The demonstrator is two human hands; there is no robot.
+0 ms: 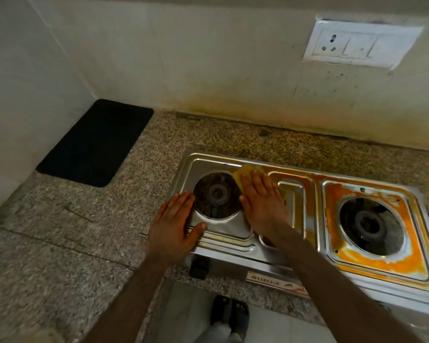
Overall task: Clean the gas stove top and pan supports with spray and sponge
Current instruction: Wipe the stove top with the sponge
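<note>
Stove top sat on the counter, toward its right, front edge near the counter edge. Mat lay on the counter in the back-left corner, well apart from the stove. Socket plate was on the wall behind the stove. Left hand lay flat on the stove's left edge, left of the left burner. Right hand pressed on a sponge just right of and behind that burner. Right burner lay further right.

Reading upside down from the head camera, on a pale label stuck to the near front face of the steel gas stove, roughly "SURYA" in dark letters, with the label's right end too blurred to make out.
</note>
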